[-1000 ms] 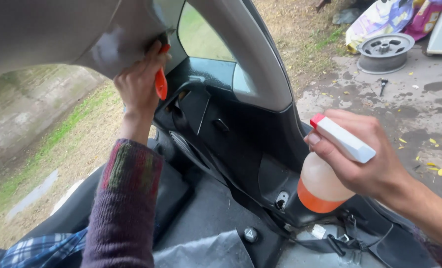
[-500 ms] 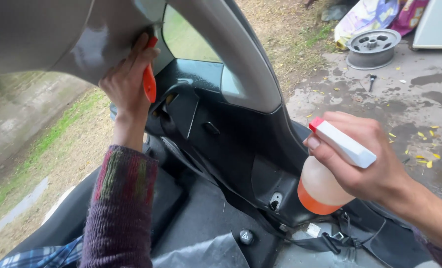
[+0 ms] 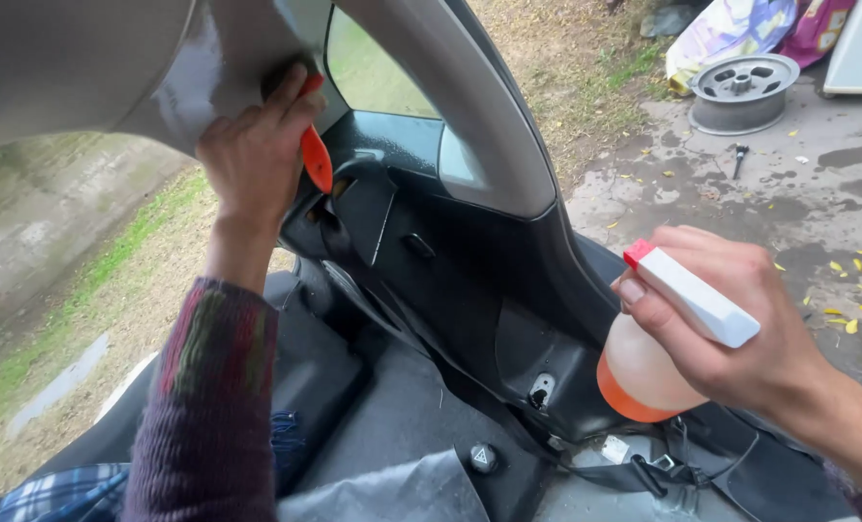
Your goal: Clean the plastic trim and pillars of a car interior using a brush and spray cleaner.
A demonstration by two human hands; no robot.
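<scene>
My left hand (image 3: 255, 155) is raised and presses an orange-handled brush (image 3: 315, 155) against the grey headliner trim (image 3: 160, 77) at the upper left of a car's interior. Only the orange handle shows; the head is hidden under my fingers. My right hand (image 3: 730, 329) grips a spray bottle (image 3: 658, 358) with a white and red trigger head and orange liquid at the bottom, held at the right above the black side panel (image 3: 469, 280).
A grey pillar (image 3: 469, 116) and small rear window (image 3: 373, 68) lie ahead. Below are dark seat parts and a black belt (image 3: 643, 474). Outside, a bare wheel rim (image 3: 745, 87), a colourful bundle (image 3: 730, 29) and wet concrete with leaves (image 3: 827, 193).
My left hand with the brush has slid a little left and down along the headliner. The right hand keeps the spray bottle in about the same place.
</scene>
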